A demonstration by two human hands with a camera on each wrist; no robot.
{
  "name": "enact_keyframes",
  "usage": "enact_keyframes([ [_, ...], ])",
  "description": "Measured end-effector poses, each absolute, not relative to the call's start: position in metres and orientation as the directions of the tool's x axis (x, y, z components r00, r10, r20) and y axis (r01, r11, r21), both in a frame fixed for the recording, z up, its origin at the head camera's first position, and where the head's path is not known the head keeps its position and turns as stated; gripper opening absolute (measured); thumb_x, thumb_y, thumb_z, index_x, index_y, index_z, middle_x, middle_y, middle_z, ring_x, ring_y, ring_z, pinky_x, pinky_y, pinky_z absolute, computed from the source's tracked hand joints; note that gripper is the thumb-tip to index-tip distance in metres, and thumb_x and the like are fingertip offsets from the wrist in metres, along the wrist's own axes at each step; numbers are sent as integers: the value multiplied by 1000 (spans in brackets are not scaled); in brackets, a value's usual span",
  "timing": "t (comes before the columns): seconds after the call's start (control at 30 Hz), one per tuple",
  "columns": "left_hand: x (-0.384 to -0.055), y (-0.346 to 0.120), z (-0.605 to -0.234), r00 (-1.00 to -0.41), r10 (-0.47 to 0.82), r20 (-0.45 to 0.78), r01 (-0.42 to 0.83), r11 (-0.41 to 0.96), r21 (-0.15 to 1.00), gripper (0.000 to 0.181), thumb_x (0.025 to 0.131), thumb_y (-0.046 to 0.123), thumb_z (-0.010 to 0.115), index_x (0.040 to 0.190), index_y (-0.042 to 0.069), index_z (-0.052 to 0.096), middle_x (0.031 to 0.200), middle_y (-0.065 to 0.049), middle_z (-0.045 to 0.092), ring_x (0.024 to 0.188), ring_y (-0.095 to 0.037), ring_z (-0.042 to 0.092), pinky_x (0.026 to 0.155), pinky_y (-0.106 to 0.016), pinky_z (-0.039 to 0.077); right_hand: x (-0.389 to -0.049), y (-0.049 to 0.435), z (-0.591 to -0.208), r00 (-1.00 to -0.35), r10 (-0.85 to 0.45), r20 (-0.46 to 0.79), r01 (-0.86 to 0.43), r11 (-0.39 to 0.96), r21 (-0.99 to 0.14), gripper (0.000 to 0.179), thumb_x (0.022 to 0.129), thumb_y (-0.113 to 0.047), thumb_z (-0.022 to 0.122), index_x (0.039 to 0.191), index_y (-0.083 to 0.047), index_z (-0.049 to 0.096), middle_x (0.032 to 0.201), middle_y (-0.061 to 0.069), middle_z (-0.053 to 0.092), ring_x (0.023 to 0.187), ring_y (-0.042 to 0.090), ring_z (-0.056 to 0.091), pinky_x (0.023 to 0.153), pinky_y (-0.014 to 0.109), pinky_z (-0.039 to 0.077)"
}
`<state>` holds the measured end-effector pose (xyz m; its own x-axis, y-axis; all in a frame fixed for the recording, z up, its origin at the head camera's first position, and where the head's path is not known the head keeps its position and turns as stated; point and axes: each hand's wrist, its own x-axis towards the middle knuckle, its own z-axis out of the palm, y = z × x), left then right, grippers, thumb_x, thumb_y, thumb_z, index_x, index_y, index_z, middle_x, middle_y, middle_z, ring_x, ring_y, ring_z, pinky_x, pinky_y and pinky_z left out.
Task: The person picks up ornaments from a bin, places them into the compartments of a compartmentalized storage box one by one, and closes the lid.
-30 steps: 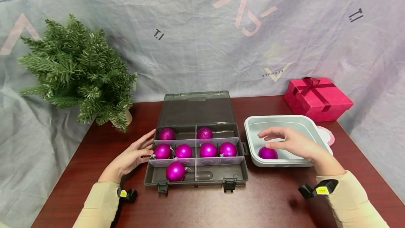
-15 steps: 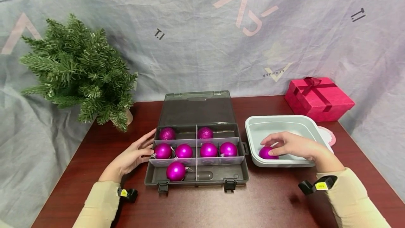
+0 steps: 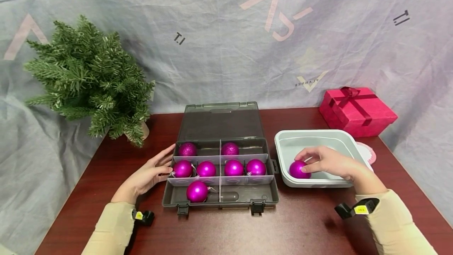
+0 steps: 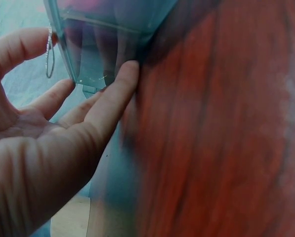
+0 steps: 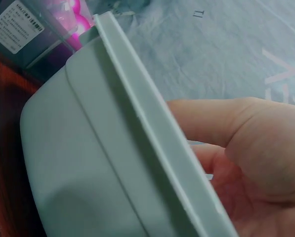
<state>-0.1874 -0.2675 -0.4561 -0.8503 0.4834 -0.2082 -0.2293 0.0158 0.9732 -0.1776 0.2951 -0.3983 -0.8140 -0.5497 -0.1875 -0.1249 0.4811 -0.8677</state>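
In the head view my right hand (image 3: 327, 163) reaches down into the grey-white plastic tub (image 3: 283, 139) and pinches a shiny purple Christmas bauble (image 3: 296, 169) near its front left corner. The right wrist view shows that hand (image 5: 256, 153) behind the tub's wall (image 5: 78, 148), which hides the bauble. My left hand (image 3: 146, 176) touches the left side of a dark see-through compartment box (image 3: 226, 196), its fingers fairly straight; the left wrist view shows the fingers (image 4: 115, 94) along the box wall. Several purple baubles (image 3: 197, 191) sit in the compartments. The front right compartment holds none.
The box's lid (image 3: 221, 123) lies tipped back behind it. An artificial fir tree (image 3: 92, 78) stands at the back left. A red gift box (image 3: 357, 111) with a bow sits at the back right, and a pink-and-white item (image 3: 369, 152) shows partly behind the tub.
My right hand has lowered in the tub, and its fingers have closed on the bauble. The left hand stays at the box's left side.
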Motion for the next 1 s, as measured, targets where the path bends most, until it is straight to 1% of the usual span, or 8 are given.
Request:
enact_keyframes([
  [0.17,-187,-268,-456,-850,481,-214,-232,23,973,84,100,2,57,166,17,7,168,-24,4,153,-41,3,112,-60,27,-175,296,-396,-877,-467,-114,-137,470,-872,36,92,-9,74,123,5,65,114,17,70,104,22,69,84,30,55],
  [0.23,-187,-268,-456,-851,480,-213,-230,25,973,84,100,2,56,166,17,7,168,-24,4,153,-41,1,112,-64,23,-174,294,-393,-903,-423,-73,-153,476,-866,37,92,-11,74,125,3,66,117,16,69,105,21,69,84,28,55],
  [0.4,-187,-268,-456,-853,477,-213,-228,28,973,84,100,2,57,166,18,8,168,-24,4,153,-41,0,112,-66,20,-169,283,-385,-950,-312,20,-173,472,-865,41,94,-14,75,130,1,65,124,17,68,107,10,67,85,21,52],
  [0.57,-186,-268,-457,-852,477,-216,-231,29,973,84,100,2,57,166,17,8,168,-24,3,153,-41,0,112,-66,20,-162,266,-381,-970,-232,67,-165,437,-884,42,94,-19,76,131,-3,66,123,10,70,109,5,66,86,19,49],
  [0.67,-186,-268,-457,-853,476,-213,-229,25,973,83,100,2,56,166,17,8,167,-25,3,153,-42,0,112,-66,20,-159,254,-381,-968,-232,99,-187,393,-901,41,94,-16,76,131,-2,65,123,8,70,110,6,66,87,20,49],
  [0.77,-186,-268,-457,-853,476,-212,-228,25,973,84,100,2,56,166,17,8,168,-25,4,153,-42,1,112,-65,21,-155,241,-381,-955,-265,129,-213,318,-924,40,93,-10,75,131,0,64,123,9,69,113,9,64,91,21,49],
  [0.9,-187,-267,-457,-853,476,-213,-227,29,973,83,100,1,56,166,17,8,168,-24,5,153,-41,4,111,-57,31,-149,224,-380,-932,-320,168,-253,245,-936,38,93,-4,74,129,0,65,125,10,67,116,14,63,95,24,48],
  [1.0,-187,-267,-457,-854,476,-210,-225,28,974,83,100,1,56,166,17,8,168,-24,6,153,-41,6,109,-51,36,-145,214,-380,-915,-363,178,-266,210,-941,37,92,-4,74,128,-4,67,125,9,67,116,19,64,95,26,49],
])
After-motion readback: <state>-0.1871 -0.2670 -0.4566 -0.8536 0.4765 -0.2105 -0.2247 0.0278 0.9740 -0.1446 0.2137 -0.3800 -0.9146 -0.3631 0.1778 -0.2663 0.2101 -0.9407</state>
